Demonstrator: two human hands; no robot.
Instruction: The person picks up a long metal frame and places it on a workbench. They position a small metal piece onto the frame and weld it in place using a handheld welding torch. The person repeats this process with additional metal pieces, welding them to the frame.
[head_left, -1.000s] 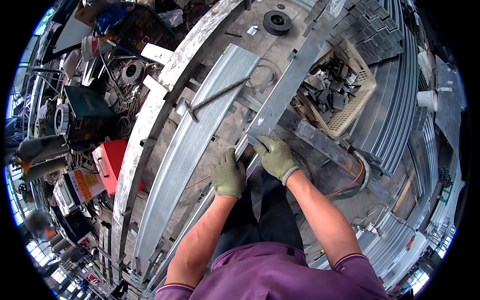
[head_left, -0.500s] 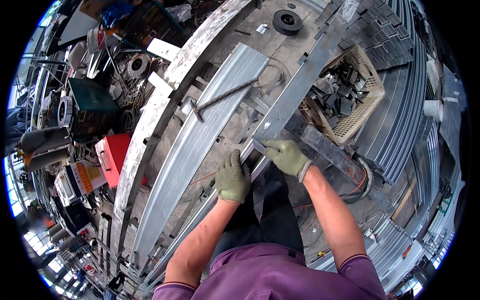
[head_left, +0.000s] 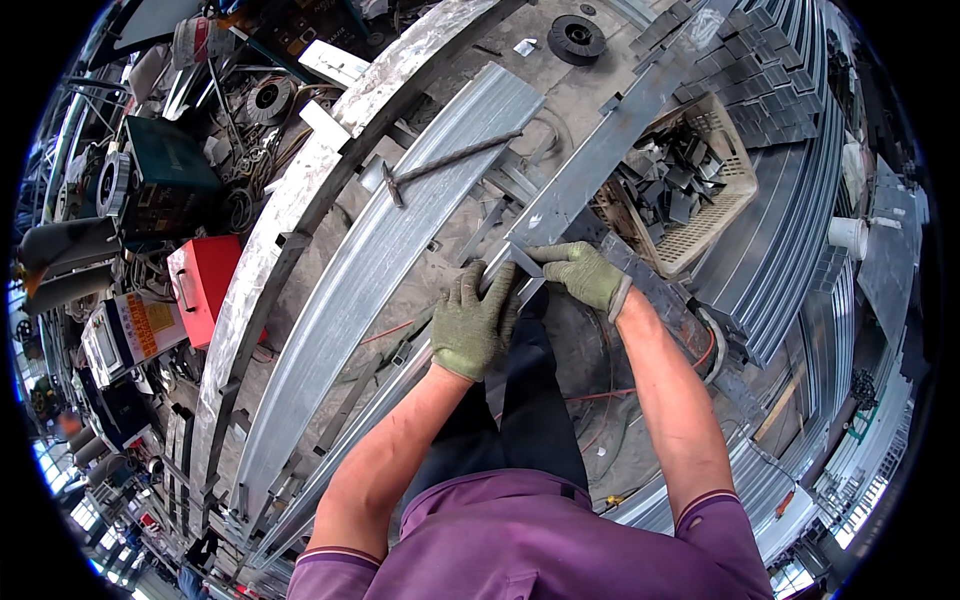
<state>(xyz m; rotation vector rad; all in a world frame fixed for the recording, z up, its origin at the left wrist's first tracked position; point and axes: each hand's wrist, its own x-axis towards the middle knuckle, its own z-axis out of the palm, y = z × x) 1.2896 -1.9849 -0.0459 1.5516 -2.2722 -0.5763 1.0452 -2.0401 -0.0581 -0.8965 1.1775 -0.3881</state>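
Both my hands wear green knit work gloves. My left hand (head_left: 472, 325) lies over a long metal channel (head_left: 408, 382), its fingers and thumb spread near the channel's upper end. Close to its right, my right hand (head_left: 584, 276) pinches a small flat metal plate (head_left: 525, 262) at that end. The plate sits tilted where the channel meets a wide grey steel beam (head_left: 590, 165); whether it touches both, I cannot tell. To the left, a T-shaped steel rod (head_left: 455, 165) rests across a broad ribbed metal profile (head_left: 350, 265).
A beige plastic crate (head_left: 735, 185) of metal offcuts stands at right, beside stacked long profiles (head_left: 775, 230). A black spool (head_left: 577, 38) lies on the floor ahead. Left are a pale beam (head_left: 285, 205), a red box (head_left: 208, 285), cables and a dark green machine (head_left: 170, 170).
Both hands have shifted slightly up in the picture. The small plate has turned and tilted differently at the channel's end, and my left thumb is spread closer to it.
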